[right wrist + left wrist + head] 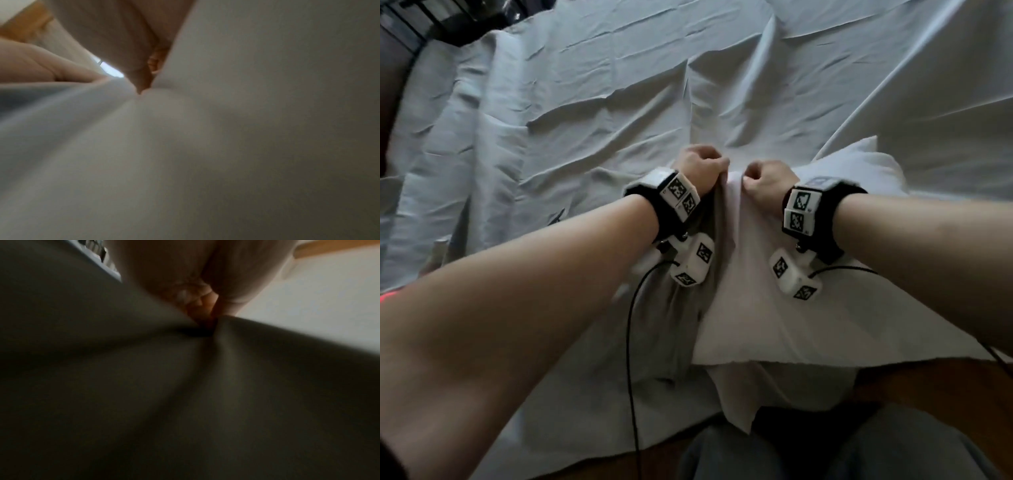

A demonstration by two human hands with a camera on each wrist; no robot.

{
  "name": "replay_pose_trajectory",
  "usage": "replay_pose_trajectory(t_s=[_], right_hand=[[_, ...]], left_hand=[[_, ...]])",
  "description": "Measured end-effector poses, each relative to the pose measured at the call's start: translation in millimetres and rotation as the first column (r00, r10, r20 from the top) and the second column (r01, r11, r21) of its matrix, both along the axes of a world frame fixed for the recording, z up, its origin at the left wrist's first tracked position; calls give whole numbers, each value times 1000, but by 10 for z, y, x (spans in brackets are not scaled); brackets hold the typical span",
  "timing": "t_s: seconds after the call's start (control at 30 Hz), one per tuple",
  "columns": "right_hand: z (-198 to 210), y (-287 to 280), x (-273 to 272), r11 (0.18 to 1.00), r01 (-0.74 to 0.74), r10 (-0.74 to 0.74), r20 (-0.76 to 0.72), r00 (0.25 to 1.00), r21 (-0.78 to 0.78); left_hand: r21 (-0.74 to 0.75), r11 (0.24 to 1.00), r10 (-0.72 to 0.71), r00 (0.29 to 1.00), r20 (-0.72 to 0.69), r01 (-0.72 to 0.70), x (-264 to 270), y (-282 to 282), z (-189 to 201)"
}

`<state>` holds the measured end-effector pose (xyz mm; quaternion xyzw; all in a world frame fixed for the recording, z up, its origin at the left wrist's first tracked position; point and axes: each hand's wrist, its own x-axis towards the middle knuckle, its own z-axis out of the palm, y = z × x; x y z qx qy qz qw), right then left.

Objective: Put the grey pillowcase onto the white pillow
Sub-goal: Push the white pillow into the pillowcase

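The grey pillowcase (750, 308) is bunched between my two fists and drapes from them toward me over the bed's near edge. My left hand (702, 164) grips its darker left fold, and the left wrist view shows the fingers (201, 305) curled into the grey cloth (185, 386). My right hand (763, 178), a few centimetres to the right, pinches the paler part; its fingertips (144, 78) dig into the cloth (226, 146). The white pillow (859, 164) lies behind my right wrist, its near part hidden under the cloth.
A wrinkled pale bed sheet (585, 102) covers the bed ahead and to the left. A dark bed frame (431, 20) stands at the far left corner. Wooden floor (928, 387) and my grey-trousered legs (859, 452) are below. Black cables (631, 342) hang from both wrists.
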<state>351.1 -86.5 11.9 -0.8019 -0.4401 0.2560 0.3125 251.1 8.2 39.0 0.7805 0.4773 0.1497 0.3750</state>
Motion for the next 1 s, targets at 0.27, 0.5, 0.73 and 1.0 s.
replay_pose_trajectory(t_s=[0.27,0.5,0.73,1.0], right_hand=[[216,-366,147,994,25,-8,156,988,-106],[456,-1093,301,832,468,-366,341,866,-297],[160,-1877,55,852,371,-451,-159,878,-369],[447,-1505,-278,910,397,-415,-316,853,-124]], left_hand=[[-14,999,-50,987,-155,49,-241,-217,224],[-301,953,-223,736,-639,27,-1066,-873,366],[-155,979,-200,773,-603,132,-1429,-1400,154],[-344,929,-52,970,236,134,-910,-1746,518]])
